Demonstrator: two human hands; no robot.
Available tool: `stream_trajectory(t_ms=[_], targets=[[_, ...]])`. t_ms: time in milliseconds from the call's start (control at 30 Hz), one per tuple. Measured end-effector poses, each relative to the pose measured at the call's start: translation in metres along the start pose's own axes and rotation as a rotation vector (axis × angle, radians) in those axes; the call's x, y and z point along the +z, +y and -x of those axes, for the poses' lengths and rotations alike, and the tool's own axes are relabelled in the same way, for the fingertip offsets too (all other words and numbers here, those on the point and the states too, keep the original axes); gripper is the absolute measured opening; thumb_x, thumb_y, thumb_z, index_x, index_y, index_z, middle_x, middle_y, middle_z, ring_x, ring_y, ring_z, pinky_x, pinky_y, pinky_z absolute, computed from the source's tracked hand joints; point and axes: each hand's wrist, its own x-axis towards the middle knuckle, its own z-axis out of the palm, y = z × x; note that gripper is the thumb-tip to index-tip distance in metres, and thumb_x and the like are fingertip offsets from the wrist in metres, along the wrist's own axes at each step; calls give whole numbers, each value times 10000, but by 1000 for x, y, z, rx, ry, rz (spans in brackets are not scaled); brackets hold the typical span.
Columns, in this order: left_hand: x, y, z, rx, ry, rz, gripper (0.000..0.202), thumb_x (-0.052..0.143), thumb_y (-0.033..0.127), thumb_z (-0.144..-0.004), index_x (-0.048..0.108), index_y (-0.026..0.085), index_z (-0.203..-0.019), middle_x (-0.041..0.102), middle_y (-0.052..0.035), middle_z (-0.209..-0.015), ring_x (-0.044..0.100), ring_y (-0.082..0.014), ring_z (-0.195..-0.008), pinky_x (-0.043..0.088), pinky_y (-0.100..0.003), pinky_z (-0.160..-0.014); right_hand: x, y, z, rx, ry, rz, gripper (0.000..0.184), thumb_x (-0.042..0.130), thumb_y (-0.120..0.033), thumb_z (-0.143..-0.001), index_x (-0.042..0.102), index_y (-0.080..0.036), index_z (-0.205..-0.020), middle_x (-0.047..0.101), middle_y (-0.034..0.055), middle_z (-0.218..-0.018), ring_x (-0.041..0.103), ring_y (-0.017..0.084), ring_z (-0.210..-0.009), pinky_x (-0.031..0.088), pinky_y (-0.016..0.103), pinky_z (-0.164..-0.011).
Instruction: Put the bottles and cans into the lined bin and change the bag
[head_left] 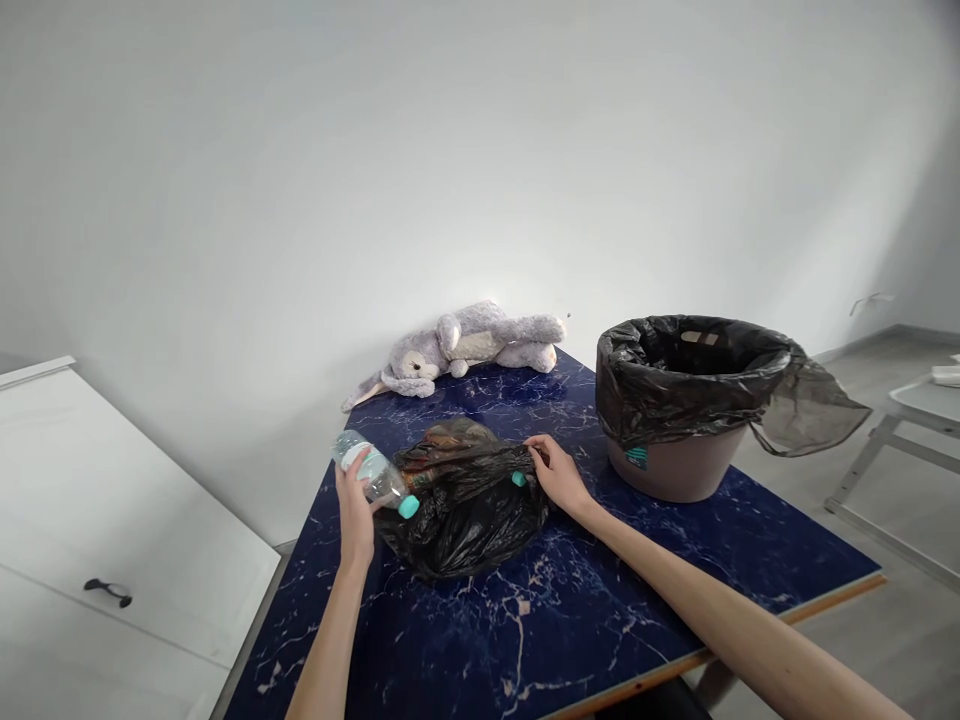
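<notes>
My left hand (354,505) is wrapped round a clear plastic bottle (373,474) with a teal cap, its cap end pointing at the mouth of a black rubbish bag (469,510). The bag lies bulging on the dark blue marbled table (570,620). My right hand (556,470) pinches the bag's upper right edge, next to a second teal cap (519,479) that pokes out of the bag. Brownish contents show through the bag's top.
A brown bin (679,460) lined with a black bag (697,375) stands at the table's right. A grey plush rabbit (465,350) lies at the far edge against the white wall. A white cabinet (90,560) is at left, and a pale bench (915,420) at right.
</notes>
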Motion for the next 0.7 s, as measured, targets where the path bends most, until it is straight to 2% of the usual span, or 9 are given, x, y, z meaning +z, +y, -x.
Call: stream_trajectory(t_ms=[67, 133, 167, 300, 367, 467, 533, 600, 700], targets=[[4, 1, 6, 51, -88, -248, 398, 685, 397, -955, 710, 313, -1343, 77, 46, -1797, 316, -425, -1584, 675, -346, -920, -1, -1, 0, 8, -8, 5, 254, 482, -418, -984, 644, -247, -1077, 767, 96, -1090, 731, 273, -1035, 562, 415, -902], [7, 1, 10, 86, -178, -497, 503, 632, 365, -966, 621, 343, -1468, -95, 70, -1798, 230, -456, -1611, 677, -376, -928, -1, -1, 0, 16, -12, 10, 255, 485, -420, -983, 649, -248, -1077, 767, 92, -1092, 731, 272, -1034, 560, 409, -895], [7, 1, 11, 102, -227, -591, 560, 610, 332, -966, 567, 356, -1523, -159, 63, -1790, 251, -465, -1602, 682, -380, -908, -1, -2, 1, 19, -13, 12, 256, 485, -419, -983, 651, -248, -1077, 766, 92, -1090, 730, 272, -1031, 560, 408, -893], [6, -4, 12, 206, -428, -838, 752, 563, 172, -918, 416, 390, -1623, -332, 10, -1744, 563, -444, -1416, 676, -339, -713, -2, -2, 0, 19, -16, 11, 255, 483, -416, -980, 651, -250, -1076, 765, 89, -1078, 731, 273, -1024, 559, 409, -893], [5, -8, 12, 301, -469, -964, 797, 568, 117, -888, 415, 389, -1621, -362, 4, -1731, 565, -448, -1412, 661, -330, -682, -1, -2, 0, 16, -20, 10, 253, 486, -418, -978, 650, -250, -1072, 765, 89, -1072, 731, 276, -1025, 559, 411, -894], [4, -11, 13, 449, -393, -1207, 719, 647, 141, -875, 516, 355, -1549, -279, -33, -1760, 518, -504, -1432, 664, -403, -706, -1, -1, 0, 13, -26, 7, 253, 487, -419, -979, 647, -248, -1073, 766, 88, -1069, 730, 275, -1020, 555, 411, -894], [4, -11, 14, 522, -281, -1309, 639, 724, 229, -877, 574, 325, -1490, -132, -88, -1785, 584, -499, -1354, 661, -464, -726, -2, 0, 0, 12, -29, 7, 253, 488, -422, -980, 643, -246, -1076, 767, 85, -1066, 730, 273, -1012, 553, 410, -892], [5, -9, 15, 577, -138, -1307, 629, 775, 349, -875, 585, 294, -1472, 57, -151, -1771, 658, -452, -1242, 648, -506, -779, -2, 0, 0, 11, -30, 9, 255, 488, -426, -983, 642, -245, -1075, 768, 84, -1060, 730, 272, -1011, 553, 409, -889], [7, -4, 14, 664, 119, -1229, 656, 802, 504, -855, 617, 239, -1425, 354, -211, -1645, 648, -431, -1205, 551, -603, -989, -2, 0, 1, 8, -27, 13, 254, 491, -428, -982, 644, -246, -1069, 769, 83, -1049, 730, 272, -1014, 554, 405, -884]])
